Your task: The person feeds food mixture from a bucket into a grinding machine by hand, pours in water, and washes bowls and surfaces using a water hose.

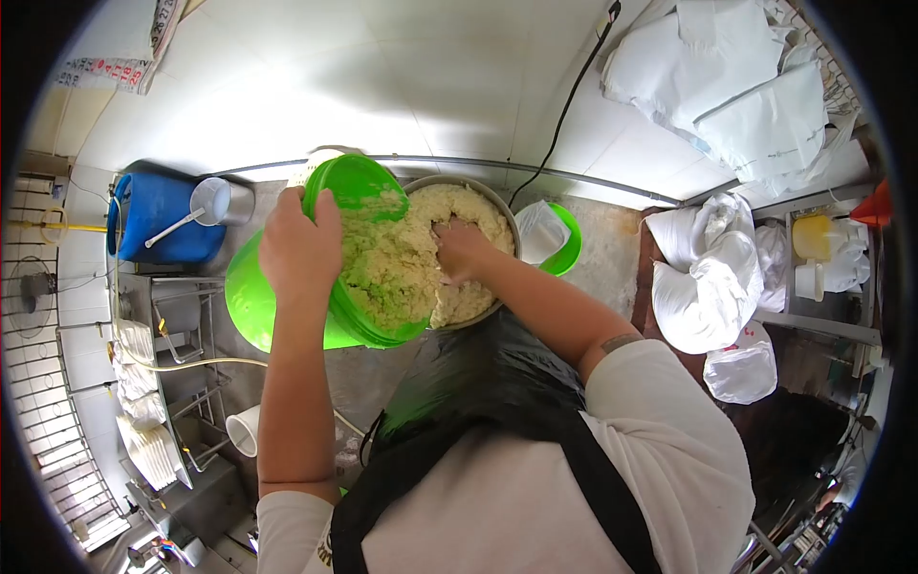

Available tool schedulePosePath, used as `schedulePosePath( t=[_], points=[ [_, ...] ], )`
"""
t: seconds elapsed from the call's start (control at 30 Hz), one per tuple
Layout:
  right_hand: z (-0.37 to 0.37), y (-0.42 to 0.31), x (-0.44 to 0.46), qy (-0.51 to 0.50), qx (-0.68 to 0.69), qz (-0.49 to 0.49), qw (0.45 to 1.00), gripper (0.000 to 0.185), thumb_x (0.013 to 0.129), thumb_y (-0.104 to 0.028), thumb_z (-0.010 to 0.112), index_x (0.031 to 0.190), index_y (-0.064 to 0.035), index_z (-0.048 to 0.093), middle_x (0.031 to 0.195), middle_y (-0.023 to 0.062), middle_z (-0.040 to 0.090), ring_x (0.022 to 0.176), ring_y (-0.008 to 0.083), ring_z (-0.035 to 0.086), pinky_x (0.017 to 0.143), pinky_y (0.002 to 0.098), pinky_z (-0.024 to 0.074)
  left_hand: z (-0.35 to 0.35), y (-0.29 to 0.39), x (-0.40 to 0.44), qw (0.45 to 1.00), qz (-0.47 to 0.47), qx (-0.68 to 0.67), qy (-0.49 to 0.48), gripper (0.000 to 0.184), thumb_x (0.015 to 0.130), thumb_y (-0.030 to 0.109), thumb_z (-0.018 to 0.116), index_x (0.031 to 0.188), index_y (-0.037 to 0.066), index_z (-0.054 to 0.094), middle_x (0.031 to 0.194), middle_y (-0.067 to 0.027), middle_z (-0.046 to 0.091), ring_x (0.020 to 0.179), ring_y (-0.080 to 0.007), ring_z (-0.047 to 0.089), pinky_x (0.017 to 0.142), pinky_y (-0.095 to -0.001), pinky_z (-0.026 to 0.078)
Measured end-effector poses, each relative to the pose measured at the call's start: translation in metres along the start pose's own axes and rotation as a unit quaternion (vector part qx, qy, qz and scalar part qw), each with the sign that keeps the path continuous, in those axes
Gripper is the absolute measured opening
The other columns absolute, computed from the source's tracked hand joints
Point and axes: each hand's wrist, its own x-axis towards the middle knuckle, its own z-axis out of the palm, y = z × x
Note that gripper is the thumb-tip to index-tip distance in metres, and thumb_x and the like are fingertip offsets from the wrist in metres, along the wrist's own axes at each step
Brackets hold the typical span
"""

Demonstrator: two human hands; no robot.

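A large green bucket (251,298) lies tipped on its side, its mouth facing a round metal pot (517,225). My left hand (301,239) grips the bucket's upper rim, the thumb along the edge. Pale, crumbly, dough-like mash (397,263) fills the bucket's mouth and spreads unbroken into the pot. My right hand (463,251) reaches into this mash near the pot's middle. Its fingers are partly sunk in, so their closure is hidden. A black apron (488,368) comes close to the pot's near side.
Another green bucket (571,239) holding a clear plastic bag stands right of the pot. White sacks (708,287) are stacked farther right. At left are a blue barrel (167,225), a metal saucepan (239,206) and a hose (206,364). A black cable (564,110) hangs along the wall.
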Motion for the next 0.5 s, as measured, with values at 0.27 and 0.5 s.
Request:
schedulePosePath(
  t=[0.27,0.5],
  points=[
    [0.013,0.017,0.039,-0.165,0.121,0.109,0.973,0.03,0.083,-0.028,0.075,0.1,-0.0026,0.078,0.11,0.0224,0.073,0.101,0.036,0.071,0.083,0.0466,0.0572,0.006,0.005,-0.001,0.999,0.035,-0.001,0.026,0.044,0.099,0.04,0.062,0.118,0.001,0.068,0.105,-0.0248,0.073,0.098,-0.0444,0.07,0.085,-0.0531,0.054],
    [-0.004,-0.017,-0.051,0.038,0.073,0.032,0.996,0.086,0.077,-0.052,0.082,0.142,-0.0001,0.057,0.148,0.0296,0.051,0.131,0.0464,0.055,0.103,0.0563,0.0479,0.002,0.007,0.002,1.0,0.017,0.006,0.016,0.044,0.099,0.041,0.062,0.116,0.001,0.069,0.101,-0.0244,0.074,0.096,-0.045,0.071,0.084,-0.0535,0.054]
  ],
)
